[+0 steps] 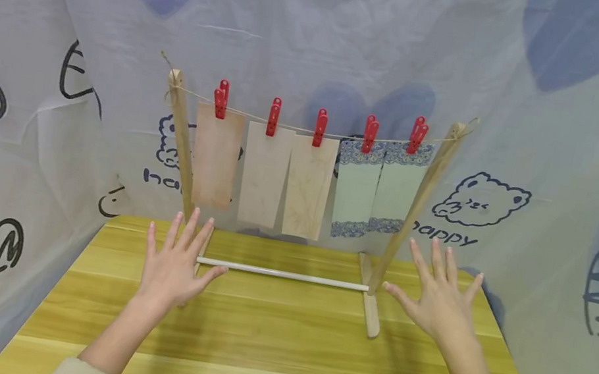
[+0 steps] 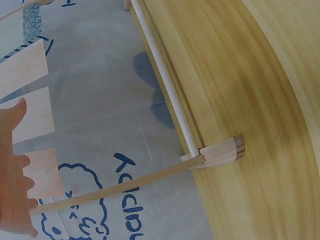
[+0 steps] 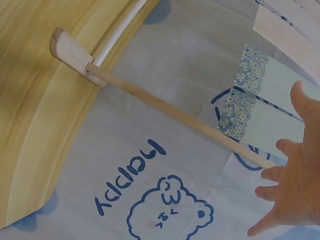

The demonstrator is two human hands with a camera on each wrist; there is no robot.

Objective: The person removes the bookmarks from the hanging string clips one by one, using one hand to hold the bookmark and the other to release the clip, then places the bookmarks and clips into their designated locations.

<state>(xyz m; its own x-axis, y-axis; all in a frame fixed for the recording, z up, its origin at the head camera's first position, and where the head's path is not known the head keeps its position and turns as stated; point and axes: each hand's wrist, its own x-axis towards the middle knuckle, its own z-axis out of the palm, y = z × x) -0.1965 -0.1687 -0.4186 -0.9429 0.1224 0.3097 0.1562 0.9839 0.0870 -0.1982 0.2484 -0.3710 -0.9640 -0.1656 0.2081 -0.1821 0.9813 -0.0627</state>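
My left hand (image 1: 170, 274) is held with fingers spread near the left foot of a small wooden drying rack (image 1: 421, 202). On the other side my right hand (image 1: 441, 305) spreads its fingers just right of the rack's right post. Neither hand holds anything. Between the posts runs a string (image 1: 298, 128), with red clothespins (image 1: 274, 117) clipping several paper strips to it. At the left hangs a pinkish strip (image 1: 214, 158), then two cream strips (image 1: 307, 188). Two pale green strips (image 1: 356, 190) with blue lace-patterned ends hang at the right.
A white rod (image 1: 284, 274) joins the rack's feet low down. The rack stands toward the back of a yellow wood-grain table (image 1: 270, 355). Behind and beside it hangs a pale cloth (image 1: 327, 31) printed with bears, hearts and lettering.
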